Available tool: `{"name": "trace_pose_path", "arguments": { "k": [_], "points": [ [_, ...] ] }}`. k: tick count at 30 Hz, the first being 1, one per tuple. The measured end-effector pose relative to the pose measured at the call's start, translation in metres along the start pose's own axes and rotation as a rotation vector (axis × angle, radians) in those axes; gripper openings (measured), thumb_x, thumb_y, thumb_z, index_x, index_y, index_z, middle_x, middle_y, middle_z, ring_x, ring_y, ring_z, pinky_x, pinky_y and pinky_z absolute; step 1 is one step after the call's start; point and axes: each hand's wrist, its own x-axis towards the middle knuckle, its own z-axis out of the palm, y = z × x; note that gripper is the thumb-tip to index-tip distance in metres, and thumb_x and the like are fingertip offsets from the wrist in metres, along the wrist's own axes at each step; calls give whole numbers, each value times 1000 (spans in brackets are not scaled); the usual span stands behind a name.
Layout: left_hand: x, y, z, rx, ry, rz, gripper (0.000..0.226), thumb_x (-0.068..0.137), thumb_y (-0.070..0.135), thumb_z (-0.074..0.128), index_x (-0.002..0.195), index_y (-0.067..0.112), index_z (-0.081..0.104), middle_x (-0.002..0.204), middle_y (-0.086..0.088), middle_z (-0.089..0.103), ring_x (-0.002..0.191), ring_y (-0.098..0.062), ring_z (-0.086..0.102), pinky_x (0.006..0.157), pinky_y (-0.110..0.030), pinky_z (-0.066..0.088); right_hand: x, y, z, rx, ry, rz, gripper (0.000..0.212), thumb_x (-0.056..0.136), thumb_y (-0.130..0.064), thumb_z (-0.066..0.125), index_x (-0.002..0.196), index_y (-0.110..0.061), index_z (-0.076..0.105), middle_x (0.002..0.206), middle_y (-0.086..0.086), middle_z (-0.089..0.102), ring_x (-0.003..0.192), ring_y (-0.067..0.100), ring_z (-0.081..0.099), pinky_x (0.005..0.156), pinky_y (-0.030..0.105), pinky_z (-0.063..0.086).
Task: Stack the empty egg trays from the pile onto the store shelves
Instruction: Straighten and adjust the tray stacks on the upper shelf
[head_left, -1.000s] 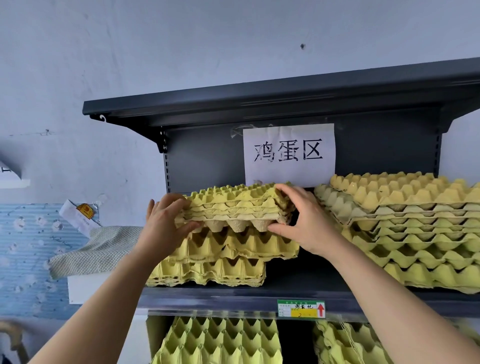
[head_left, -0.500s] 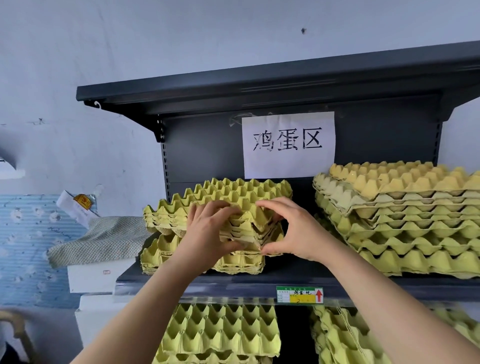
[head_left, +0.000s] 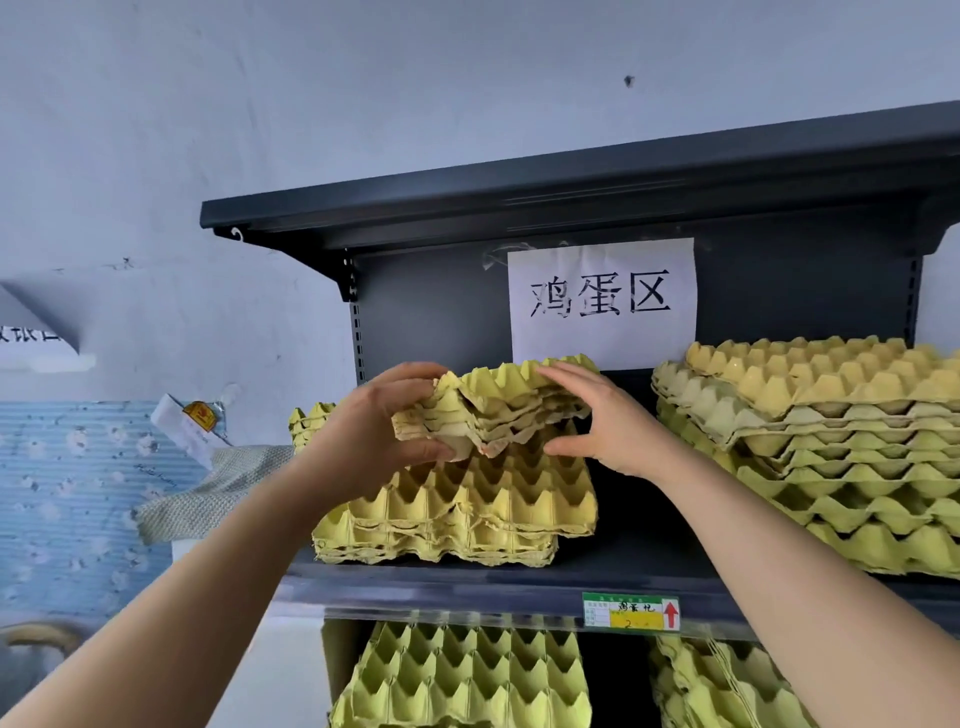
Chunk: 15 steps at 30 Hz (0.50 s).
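I have a thin bundle of egg trays (head_left: 498, 410) in both hands, just above centre of the frame. The yellow-green pulp sheets are nested together and their near edge looks crumpled. My left hand (head_left: 374, 441) grasps the bundle's left end, fingers curled over the top and thumb pressed underneath. My right hand (head_left: 608, 421) grasps the right end, fingers laid across the top ridges and thumb tucked below the edge. The bundle sits on, or just over, the shelved stack (head_left: 467, 514) below it, and I cannot tell whether its underside is fully down.

That shelved stack stands on the dark middle shelf (head_left: 519, 582), its lower trays jutting out to the left of the upper ones. Behind my left hand a few more tray edges (head_left: 306, 423) peek out at the shelf's left end. On the same shelf, at the right of the frame, is a taller pile of trays (head_left: 831, 457), untidily layered, apart from the stack I am working on.

A white paper sign (head_left: 602, 301) with black characters is taped to the back panel above my hands, under the top shelf board (head_left: 571, 176). A green and yellow price tag (head_left: 631, 611) with a red arrow is fixed on the middle shelf's front rail. Below that rail more trays lean at lower centre (head_left: 462, 675) and lower right (head_left: 727, 691).

Left of the shelving, a knitted cloth (head_left: 208, 493) lies draped over something pale, with a small packet (head_left: 192, 421) above it and a blue patterned panel (head_left: 67, 493) at the frame's left edge.
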Motion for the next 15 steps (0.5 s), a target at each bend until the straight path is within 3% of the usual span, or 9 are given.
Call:
{"name": "trace_pose_path", "arguments": {
  "k": [4, 7, 9, 13, 15],
  "points": [
    [-6, -4, -15, -1, -20, 36, 42, 65, 51, 76, 97, 24, 72, 131, 24, 54, 111, -1, 59, 92, -23, 48, 22, -10, -3, 5, -38, -36, 93, 68, -25, 85, 145, -39, 33, 141, -23, 30, 135, -4, 17, 115, 29, 16],
    [-14, -6, -21, 2, 0, 49, 34, 66, 46, 78, 94, 28, 70, 131, 22, 56, 111, -2, 60, 90, -18, 46, 31, -18, -5, 31, -77, -48, 82, 65, -26, 87, 133, -47, 45, 126, -33, 43, 121, -3, 39, 106, 28, 33],
    [-17, -8, -23, 4, 13, 49, 34, 66, 42, 80, 92, 24, 70, 129, 21, 58, 109, -1, 60, 89, -16, 46, 34, -23, -6, 20, -64, -61, 73, 63, -28, 88, 123, -46, 50, 120, -23, 52, 116, 4, 46, 101, 33, 39],
    [-22, -16, -32, 30, 66, 6, 41, 67, 34, 82, 101, 17, 68, 125, 14, 59, 107, 4, 57, 87, -6, 40, 32, -35, -10, 1, 70, -83, 75, 59, -31, 88, 115, -59, 47, 121, -12, 43, 112, 2, 37, 98, 27, 32],
    [-25, -21, -32, 48, 78, -10, 52, 70, 23, 85, 116, 17, 62, 127, 12, 57, 110, 1, 55, 89, -10, 42, 29, -41, -10, -28, 138, -97, 74, 59, -34, 87, 117, -58, 48, 118, -13, 35, 111, 2, 33, 95, 24, 26]
  ]
}}
